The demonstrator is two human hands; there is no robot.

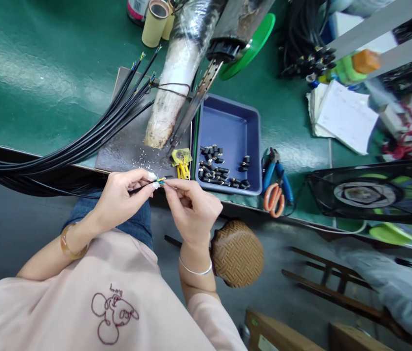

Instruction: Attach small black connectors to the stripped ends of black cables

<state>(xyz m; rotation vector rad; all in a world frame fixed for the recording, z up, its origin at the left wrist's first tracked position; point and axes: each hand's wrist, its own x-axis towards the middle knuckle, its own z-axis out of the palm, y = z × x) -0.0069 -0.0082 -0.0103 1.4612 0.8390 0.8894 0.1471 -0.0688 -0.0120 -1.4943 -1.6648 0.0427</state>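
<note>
My left hand (pixel 120 197) pinches the end of a black cable (pixel 82 195) between thumb and fingers, white covers on the fingertips. Thin coloured wires (pixel 161 180), yellow, blue and green among them, fan out of that end. Closed on these wire tips, my right hand (pixel 196 207) meets the left at the table's front edge. A bundle of black cables (pixel 82 139) curves in from the left, several stripped ends resting on a dark board (pixel 118 156). Just beyond my fingers lies a small yellow tool (pixel 183 168).
A blue tray (pixel 259 146) holds several black connectors (pixel 215 173). Blue-handled pliers (pixel 282 178) and an orange-handled tool (pixel 274 199) lie right of it. A wrapped tube (pixel 177 83) slants over the board. Further right are papers (pixel 348 117), a fan (pixel 366 195) and a stool (pixel 238 253) below.
</note>
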